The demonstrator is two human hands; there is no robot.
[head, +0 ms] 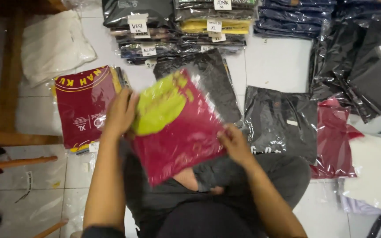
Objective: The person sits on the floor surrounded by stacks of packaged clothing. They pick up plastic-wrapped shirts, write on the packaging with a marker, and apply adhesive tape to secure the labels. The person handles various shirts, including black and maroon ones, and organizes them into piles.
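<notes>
On white floor tiles [278, 66], both hands, left hand [120, 112] and right hand [237, 144], grasp one plastic-bagged maroon-and-lime folded shirt [175, 128]; two black bagged shirts [212, 81] lie beyond.

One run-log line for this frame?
left hand: grips bagged maroon-and-lime garment | right hand: grips its edge | beside: bagged maroon shirt

Garment stockroom or packing spot: stacks of bagged folded shirts [219, 22] with size tags, spread over white tiled floor [278, 66]

Bagged shirts [283, 125] on tiled floor [278, 66]
</notes>
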